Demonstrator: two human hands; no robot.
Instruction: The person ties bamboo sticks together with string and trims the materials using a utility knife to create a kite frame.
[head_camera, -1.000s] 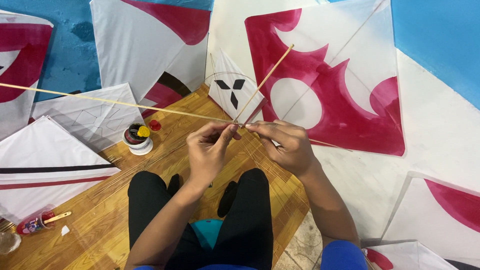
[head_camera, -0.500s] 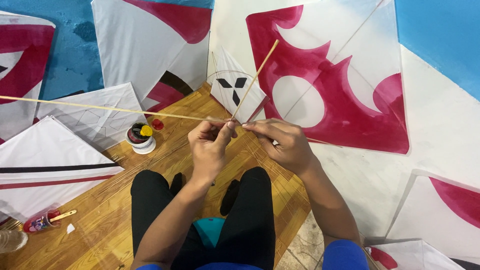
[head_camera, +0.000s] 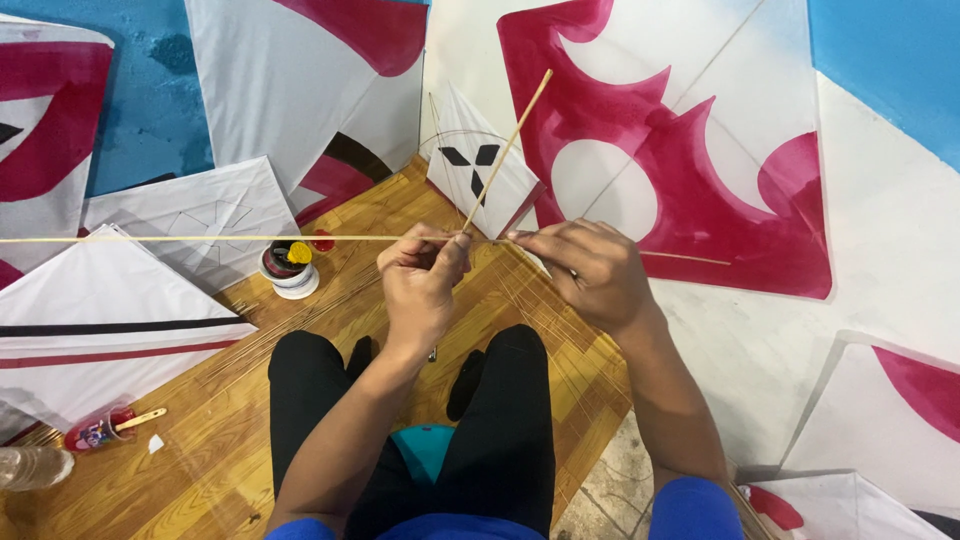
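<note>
Big white kites with magenta shapes (head_camera: 690, 170) lean all round the walls, and more white ones (head_camera: 110, 310) lie flat on the wooden floor (head_camera: 330, 330); the person sits in the middle of them with black-trousered legs stretched out. Across the lap runs a long thin bamboo stick (head_camera: 200, 238), reaching far off to the left; a shorter stick (head_camera: 505, 150) rises from the same spot, slanting up to the right. The left hand (head_camera: 420, 285) is closed in a pinch on the point where the two sticks meet; the right hand (head_camera: 590, 270) is closed narrow just beside it, fingers curled on the stick's other end and perhaps a thread, though I cannot make one out. To my eye the crossing could slip if either pinch eases, since the long stick has much free length to lever it; that far tip might also sweep the small paint pot (head_camera: 288, 268) on the floor nearby, or poke the paper of a kite.
</note>
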